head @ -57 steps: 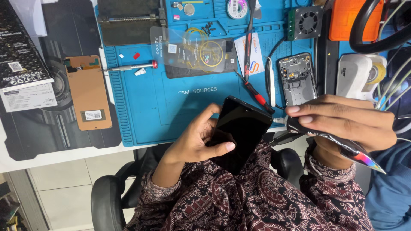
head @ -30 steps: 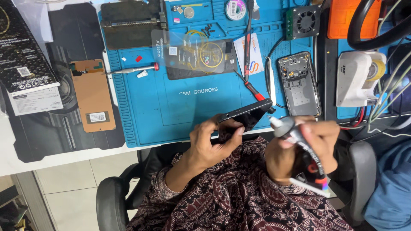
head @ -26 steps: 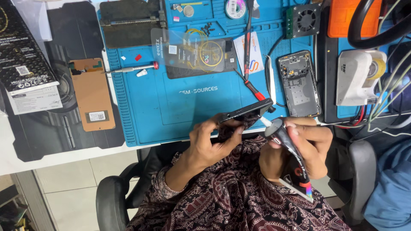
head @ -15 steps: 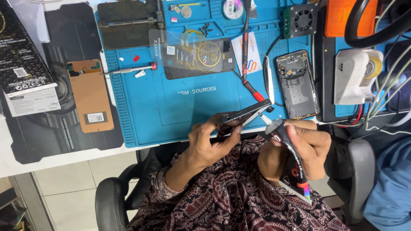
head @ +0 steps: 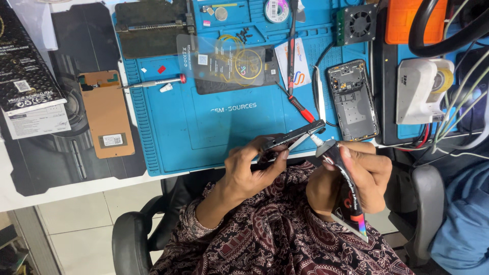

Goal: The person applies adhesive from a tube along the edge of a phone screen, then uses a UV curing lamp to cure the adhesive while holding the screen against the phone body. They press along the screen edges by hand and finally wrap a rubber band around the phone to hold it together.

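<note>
Blue silicone work mat (head: 224,132) covers the desk in the head view, and both hands work at its near edge. The left hand (head: 249,170) has its fingers closed around a thin black phone screen panel (head: 293,138), held edge-up and tilted just above the mat's front edge. The right hand (head: 356,175) grips a black glue tube with a rainbow-coloured end (head: 346,196); its white nozzle touches the right corner of the panel. An opened grey phone body (head: 352,99) lies on the mat just beyond the hands, near a red-handled screwdriver (head: 300,108).
</note>
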